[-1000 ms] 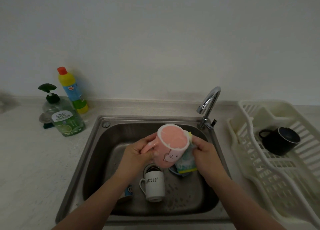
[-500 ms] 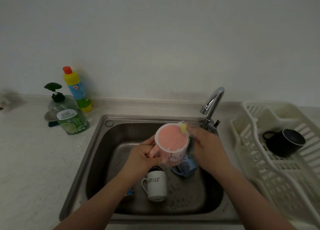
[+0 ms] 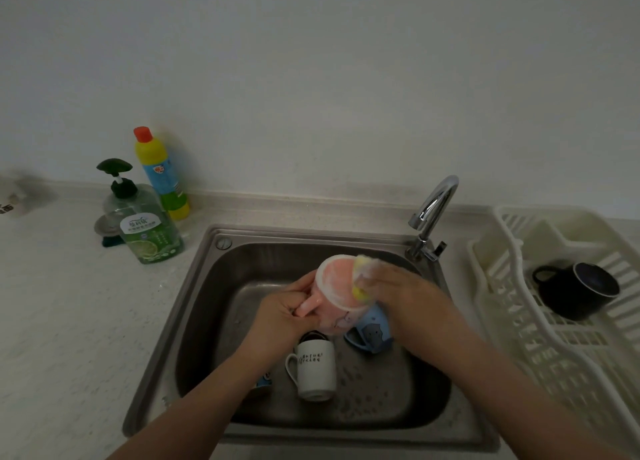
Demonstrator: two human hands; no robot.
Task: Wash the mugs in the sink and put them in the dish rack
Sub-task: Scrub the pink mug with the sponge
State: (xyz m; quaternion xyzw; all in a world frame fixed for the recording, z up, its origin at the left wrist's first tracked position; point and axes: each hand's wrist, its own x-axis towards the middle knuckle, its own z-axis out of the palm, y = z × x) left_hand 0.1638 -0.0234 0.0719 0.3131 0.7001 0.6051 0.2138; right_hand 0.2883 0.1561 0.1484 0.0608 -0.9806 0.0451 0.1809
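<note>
Gripping the pink ceramic mug (image 3: 337,298) by its handle above the steel sink (image 3: 221,307), the left hand (image 3: 287,312) tilts it while the right hand (image 3: 398,293) has moved its pinched yellow sponge (image 3: 362,279) from the mug's side to its rim, so scrubbing probably continues.

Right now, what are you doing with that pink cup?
The left hand grips the pink mug by its handle over the sink, while the right hand scrubs its rim with a yellow sponge. A white mug and a blue mug wait below. A black mug sits in the dish rack.
</note>
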